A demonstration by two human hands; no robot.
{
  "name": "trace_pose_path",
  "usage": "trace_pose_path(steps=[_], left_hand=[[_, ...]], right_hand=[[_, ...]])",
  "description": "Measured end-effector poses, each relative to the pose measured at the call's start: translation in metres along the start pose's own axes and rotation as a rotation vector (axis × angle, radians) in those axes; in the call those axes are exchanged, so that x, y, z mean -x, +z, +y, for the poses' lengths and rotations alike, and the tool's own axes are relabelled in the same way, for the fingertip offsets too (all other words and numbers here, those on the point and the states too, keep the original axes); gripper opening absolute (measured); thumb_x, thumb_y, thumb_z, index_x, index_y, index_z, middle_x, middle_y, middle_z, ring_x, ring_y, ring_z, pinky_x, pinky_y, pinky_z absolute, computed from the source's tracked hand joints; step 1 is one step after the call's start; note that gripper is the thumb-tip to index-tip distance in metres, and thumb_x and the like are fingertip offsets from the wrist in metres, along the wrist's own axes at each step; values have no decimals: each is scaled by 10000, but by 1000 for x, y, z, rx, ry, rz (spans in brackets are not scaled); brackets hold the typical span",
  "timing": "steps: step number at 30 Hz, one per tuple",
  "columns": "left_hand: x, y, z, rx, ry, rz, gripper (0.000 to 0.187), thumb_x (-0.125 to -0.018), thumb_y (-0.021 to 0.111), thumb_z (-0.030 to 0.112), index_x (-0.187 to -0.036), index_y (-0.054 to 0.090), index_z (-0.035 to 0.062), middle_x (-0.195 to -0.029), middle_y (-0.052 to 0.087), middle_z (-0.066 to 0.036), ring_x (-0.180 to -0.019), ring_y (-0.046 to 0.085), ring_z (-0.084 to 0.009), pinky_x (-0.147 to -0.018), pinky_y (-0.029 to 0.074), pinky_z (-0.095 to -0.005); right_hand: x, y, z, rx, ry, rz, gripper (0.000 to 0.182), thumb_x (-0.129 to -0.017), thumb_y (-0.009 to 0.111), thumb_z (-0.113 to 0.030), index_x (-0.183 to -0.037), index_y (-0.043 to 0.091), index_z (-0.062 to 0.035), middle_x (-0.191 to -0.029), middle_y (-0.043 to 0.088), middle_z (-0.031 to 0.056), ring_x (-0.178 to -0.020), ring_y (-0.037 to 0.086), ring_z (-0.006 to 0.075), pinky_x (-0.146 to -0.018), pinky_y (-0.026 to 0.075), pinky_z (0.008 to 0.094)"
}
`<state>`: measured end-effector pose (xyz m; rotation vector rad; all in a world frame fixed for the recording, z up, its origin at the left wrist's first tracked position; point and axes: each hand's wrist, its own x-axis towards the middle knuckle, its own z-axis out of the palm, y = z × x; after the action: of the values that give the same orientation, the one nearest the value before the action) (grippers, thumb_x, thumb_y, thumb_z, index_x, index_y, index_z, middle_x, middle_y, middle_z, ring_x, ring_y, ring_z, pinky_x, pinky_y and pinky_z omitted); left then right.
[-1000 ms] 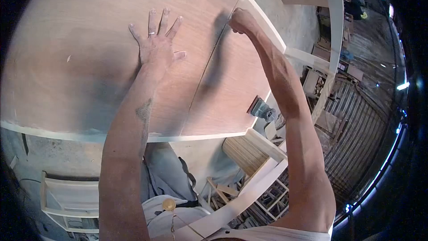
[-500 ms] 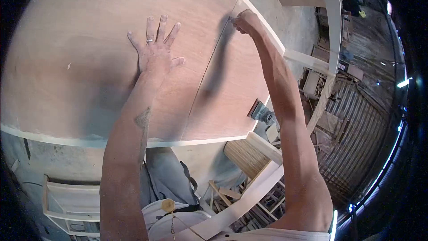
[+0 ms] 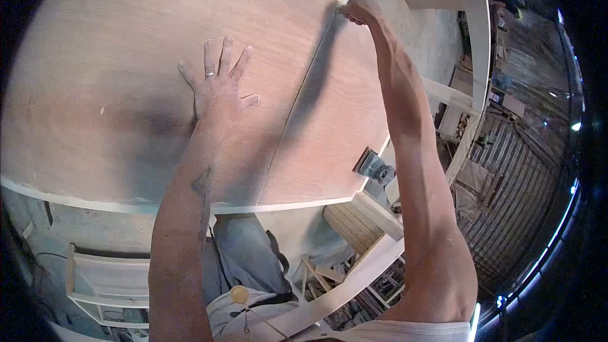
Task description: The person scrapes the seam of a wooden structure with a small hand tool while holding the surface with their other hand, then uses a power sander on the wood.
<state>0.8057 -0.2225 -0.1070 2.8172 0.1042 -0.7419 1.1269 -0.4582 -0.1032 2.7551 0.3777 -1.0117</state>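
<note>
My left hand [image 3: 216, 87] lies flat on a broad plywood panel [image 3: 126, 38], fingers spread, a ring on one of them. It holds nothing. My right hand [image 3: 359, 10] is closed at the far end of a thin dark seam [image 3: 297, 98] that crosses the panel. Its fingers are curled down, and anything small between them is hidden. A shadow of the right arm falls along the seam. Near the panel's right edge rests a dusty electric sander [image 3: 373, 166], apart from both hands.
Pale wooden edging [image 3: 114, 204] runs round the panel. A curved wooden frame [image 3: 478, 44] stands beyond it on the right. Wood offcuts [image 3: 380, 285] lie below, near a slatted wooden piece [image 3: 351, 228]. A small white frame [image 3: 107, 297] stands lower left; corrugated sheeting [image 3: 513, 196] lies far right.
My right hand has slid along the seam, away from me, to the panel's far edge. My left hand stays flat and spread; the view has shifted slightly.
</note>
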Motion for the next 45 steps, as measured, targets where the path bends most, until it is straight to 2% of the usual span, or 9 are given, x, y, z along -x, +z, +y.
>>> trace_pose_path(steps=[9, 12, 19, 24, 29, 34, 35, 36, 45], left_hand=[[2, -11, 1, -6, -14, -72, 966, -776, 552, 705, -1530, 52, 365, -1615, 3, 5, -1475, -1, -311, -1033, 121, -782], [0, -11, 2, 8, -8, -85, 956, -784, 545, 704, -1530, 53, 364, -1615, -11, 5, -1476, -11, -306, -1038, 119, -777], [-1, -9, -1, 26, -3, -77, 952, -789, 551, 696, -1531, 58, 359, -1614, -20, 1, -1476, -30, -300, -1046, 122, -769], [-1, -5, -1, 38, -1, -57, 978, -772, 570, 698, -1532, 60, 354, -1613, -12, -2, -1475, -20, -307, -1042, 131, -769], [-1, -4, 0, 16, 0, -37, 994, -760, 566, 716, -1534, 63, 346, -1612, -8, -7, -1471, -10, -321, -1032, 147, -773], [-2, 4, -1, 42, 17, -25, 988, -763, 552, 723, -1535, 68, 340, -1612, -9, -20, -1469, 1, -334, -1021, 141, -783], [-4, 4, -2, 41, 27, -25, 987, -762, 551, 725, -1535, 73, 339, -1612, -9, -22, -1469, 3, -337, -1020, 136, -786], [-4, 4, -2, 38, 26, -21, 986, -761, 551, 726, -1535, 80, 339, -1613, -9, -24, -1469, -2, -339, -1021, 131, -785], [-4, 23, 2, 24, 50, 155, 1063, -692, 584, 763, -1538, 124, 313, -1613, -17, -82, -1462, -22, -395, -970, 75, -826]], right_hand=[[1, -19, -37, 222, 165, -205, 192, -828, 577, -157, -711, 596, -6, -581, 599, 53, -419, 531, 165, -384, 376, 309], [-20, -16, -14, -118, 304, -273, 196, -805, 490, -105, -651, 576, -17, -563, 582, 62, -411, 512, 172, -380, 361, 317], [-28, -2, -10, 498, 146, -26, 270, -791, 549, -200, -957, 711, -62, -1001, 716, 104, -906, 687, 289, -752, 535, 400], [-33, 3, 14, 560, -76, 237, 266, -804, 583, -279, -865, 715, -56, -927, 711, 143, -818, 686, 342, -752, 539, 443], [-26, 1, 30, 706, -277, 102, 340, -866, 562, -369, -866, 712, -65, -862, 713, 120, -761, 677, 323, -734, 532, 425], [56, -8, 0, -204, 168, 390, 400, -916, 531, -405, -851, 695, -46, -727, 688, 96, -664, 650, 246, -647, 498, 382], [53, 10, 6, -358, 238, 456, 361, -853, 637, -328, -936, 685, 19, -901, 681, 239, -860, 662, 407, -785, 506, 445], [51, 41, 16, -559, 186, 570, 492, -889, 580, -443, -950, 678, 35, -915, 672, 259, -896, 652, 408, -802, 497, 456], [77, 115, -63, -660, 336, 965, 323, -904, 533, -298, -857, 652, -1, -796, 633, 280, -802, 628, 452, -714, 475, 516]])
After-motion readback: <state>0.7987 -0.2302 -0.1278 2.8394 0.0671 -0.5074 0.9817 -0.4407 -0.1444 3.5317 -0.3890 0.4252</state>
